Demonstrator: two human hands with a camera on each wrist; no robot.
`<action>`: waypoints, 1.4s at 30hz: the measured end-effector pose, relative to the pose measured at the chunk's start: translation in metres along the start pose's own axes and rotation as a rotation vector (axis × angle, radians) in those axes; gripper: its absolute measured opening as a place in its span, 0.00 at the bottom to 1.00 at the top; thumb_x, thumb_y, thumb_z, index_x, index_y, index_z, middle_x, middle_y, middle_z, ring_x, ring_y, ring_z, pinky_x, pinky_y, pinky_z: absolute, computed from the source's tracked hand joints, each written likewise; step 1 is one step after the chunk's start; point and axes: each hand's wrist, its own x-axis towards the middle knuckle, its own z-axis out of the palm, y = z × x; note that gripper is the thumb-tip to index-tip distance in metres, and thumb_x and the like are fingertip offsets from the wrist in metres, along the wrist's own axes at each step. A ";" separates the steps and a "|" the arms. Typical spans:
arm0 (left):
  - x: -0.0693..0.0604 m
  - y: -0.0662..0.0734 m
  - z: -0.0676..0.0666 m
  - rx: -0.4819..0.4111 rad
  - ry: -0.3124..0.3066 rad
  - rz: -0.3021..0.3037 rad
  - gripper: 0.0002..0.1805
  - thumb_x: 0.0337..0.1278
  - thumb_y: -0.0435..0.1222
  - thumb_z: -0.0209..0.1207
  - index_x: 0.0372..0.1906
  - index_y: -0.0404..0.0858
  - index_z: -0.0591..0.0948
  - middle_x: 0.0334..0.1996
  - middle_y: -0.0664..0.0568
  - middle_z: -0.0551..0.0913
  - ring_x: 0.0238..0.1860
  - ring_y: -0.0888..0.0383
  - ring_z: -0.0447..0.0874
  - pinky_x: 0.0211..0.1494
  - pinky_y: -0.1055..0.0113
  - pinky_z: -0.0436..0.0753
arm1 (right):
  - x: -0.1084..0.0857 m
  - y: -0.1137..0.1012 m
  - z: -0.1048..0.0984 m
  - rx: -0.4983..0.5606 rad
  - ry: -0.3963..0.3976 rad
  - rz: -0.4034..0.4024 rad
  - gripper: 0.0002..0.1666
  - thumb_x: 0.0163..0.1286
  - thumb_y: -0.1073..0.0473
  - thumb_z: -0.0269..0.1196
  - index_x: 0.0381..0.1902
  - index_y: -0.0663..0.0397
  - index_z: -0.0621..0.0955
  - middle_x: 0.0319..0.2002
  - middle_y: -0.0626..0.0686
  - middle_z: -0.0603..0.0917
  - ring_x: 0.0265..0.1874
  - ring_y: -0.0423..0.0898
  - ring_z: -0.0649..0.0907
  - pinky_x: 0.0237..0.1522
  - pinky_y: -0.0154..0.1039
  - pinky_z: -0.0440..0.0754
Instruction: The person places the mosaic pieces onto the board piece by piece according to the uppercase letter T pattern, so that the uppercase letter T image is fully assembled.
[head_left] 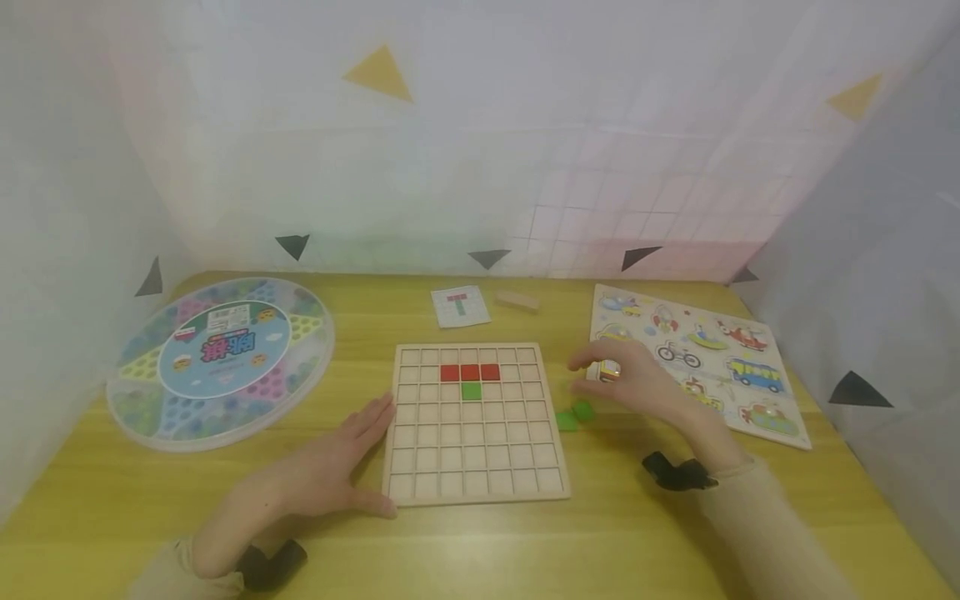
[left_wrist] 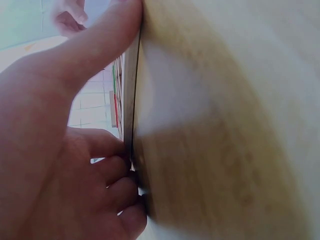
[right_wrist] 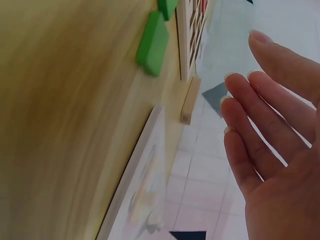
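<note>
A square wooden grid board (head_left: pixel 438 458) lies flat in the middle of the table. Three red tiles (head_left: pixel 469 372) form a row in its upper part, with one green tile (head_left: pixel 471 391) directly below the middle one. My left hand (head_left: pixel 318 475) rests against the board's left edge, thumb near the lower corner. Over the table to the right of the board hovers my right hand (head_left: pixel 637 379), fingers apart from the thumb and nothing between them. Loose green tiles (right_wrist: pixel 153 45) lie beside the board's right edge, below that hand.
Behind the board are a small card (head_left: pixel 461 308) with a red and green T pattern and a wooden stick (head_left: pixel 517 301). A round Chinese checkers set (head_left: pixel 225 358) stands at left. At right lies a picture puzzle board (head_left: pixel 720 367), partly under my right hand.
</note>
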 end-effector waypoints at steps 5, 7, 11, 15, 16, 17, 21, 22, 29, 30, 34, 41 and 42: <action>-0.001 0.000 0.000 0.003 0.000 0.000 0.68 0.41 0.71 0.64 0.81 0.41 0.47 0.82 0.46 0.40 0.78 0.35 0.45 0.76 0.38 0.57 | -0.010 0.005 -0.003 0.016 -0.013 0.066 0.17 0.60 0.55 0.75 0.47 0.49 0.87 0.44 0.45 0.89 0.47 0.46 0.84 0.52 0.53 0.82; -0.001 0.000 0.000 0.007 0.000 0.001 0.68 0.41 0.71 0.64 0.81 0.41 0.47 0.81 0.46 0.40 0.78 0.35 0.45 0.76 0.38 0.57 | -0.012 0.007 -0.004 0.023 -0.019 0.079 0.16 0.60 0.56 0.74 0.46 0.49 0.87 0.45 0.45 0.89 0.48 0.45 0.84 0.54 0.54 0.81; -0.001 0.000 0.000 0.012 -0.001 -0.002 0.68 0.41 0.71 0.64 0.81 0.41 0.47 0.82 0.46 0.40 0.78 0.35 0.45 0.76 0.38 0.57 | -0.015 0.010 -0.004 0.011 -0.036 0.093 0.15 0.60 0.56 0.74 0.46 0.48 0.87 0.45 0.43 0.88 0.48 0.45 0.85 0.55 0.54 0.81; -0.001 0.000 0.000 0.017 0.000 0.000 0.68 0.41 0.72 0.63 0.81 0.41 0.47 0.82 0.47 0.40 0.79 0.36 0.45 0.76 0.39 0.58 | -0.016 0.010 -0.005 -0.016 -0.052 0.109 0.16 0.58 0.56 0.75 0.45 0.46 0.87 0.45 0.41 0.88 0.48 0.44 0.84 0.57 0.54 0.79; -0.001 0.000 0.000 0.019 0.001 0.002 0.68 0.42 0.72 0.63 0.81 0.41 0.47 0.82 0.47 0.40 0.79 0.36 0.45 0.76 0.39 0.58 | -0.016 0.010 -0.005 -0.015 -0.056 0.112 0.16 0.58 0.57 0.76 0.45 0.46 0.87 0.45 0.41 0.88 0.49 0.44 0.84 0.58 0.54 0.79; -0.001 0.000 0.001 0.020 0.002 0.004 0.68 0.42 0.72 0.63 0.81 0.41 0.47 0.82 0.47 0.40 0.79 0.37 0.45 0.76 0.39 0.58 | -0.016 0.011 -0.005 -0.017 -0.063 0.113 0.16 0.57 0.58 0.76 0.45 0.46 0.87 0.45 0.42 0.88 0.49 0.44 0.84 0.58 0.54 0.79; -0.001 -0.001 0.001 0.023 0.006 0.018 0.67 0.42 0.71 0.64 0.81 0.40 0.48 0.82 0.47 0.41 0.79 0.37 0.45 0.76 0.39 0.58 | -0.017 0.013 -0.003 -0.030 -0.090 0.095 0.17 0.55 0.59 0.77 0.44 0.45 0.87 0.46 0.43 0.88 0.51 0.44 0.83 0.59 0.53 0.79; -0.001 -0.001 0.001 0.023 0.007 0.020 0.67 0.42 0.71 0.64 0.81 0.40 0.48 0.82 0.47 0.41 0.79 0.37 0.46 0.76 0.39 0.58 | -0.018 0.014 -0.002 -0.034 -0.095 0.088 0.18 0.55 0.59 0.77 0.44 0.44 0.87 0.47 0.43 0.88 0.51 0.44 0.83 0.59 0.52 0.79; 0.000 -0.001 0.001 0.028 0.007 0.022 0.67 0.43 0.71 0.64 0.81 0.40 0.48 0.82 0.47 0.41 0.79 0.37 0.45 0.76 0.39 0.58 | -0.019 0.019 0.003 -0.059 -0.118 0.016 0.19 0.53 0.58 0.78 0.44 0.41 0.88 0.46 0.40 0.86 0.50 0.41 0.82 0.57 0.45 0.78; 0.000 -0.001 0.001 0.028 0.007 0.022 0.67 0.43 0.71 0.64 0.81 0.40 0.48 0.82 0.47 0.41 0.79 0.37 0.45 0.76 0.39 0.58 | -0.019 0.019 0.004 -0.059 -0.123 0.009 0.19 0.53 0.58 0.78 0.44 0.41 0.88 0.46 0.39 0.86 0.50 0.41 0.81 0.57 0.45 0.78; 0.000 -0.002 0.002 0.028 0.005 0.020 0.67 0.42 0.71 0.63 0.81 0.40 0.48 0.82 0.48 0.40 0.79 0.38 0.44 0.76 0.39 0.58 | -0.019 0.019 0.006 -0.058 -0.150 0.020 0.19 0.54 0.58 0.78 0.45 0.40 0.88 0.46 0.39 0.86 0.50 0.40 0.81 0.57 0.44 0.78; 0.000 -0.003 0.002 0.033 0.007 0.023 0.67 0.42 0.72 0.62 0.81 0.41 0.48 0.82 0.48 0.40 0.79 0.37 0.44 0.76 0.39 0.57 | -0.017 0.019 0.007 -0.061 -0.154 0.038 0.18 0.55 0.58 0.77 0.44 0.39 0.88 0.44 0.38 0.85 0.49 0.41 0.81 0.56 0.46 0.79; 0.000 -0.003 0.002 0.031 0.007 0.023 0.67 0.42 0.72 0.62 0.81 0.40 0.48 0.82 0.48 0.40 0.79 0.37 0.45 0.76 0.39 0.58 | -0.017 0.019 0.008 -0.065 -0.153 0.042 0.17 0.55 0.57 0.77 0.43 0.39 0.88 0.44 0.38 0.85 0.49 0.41 0.80 0.56 0.46 0.78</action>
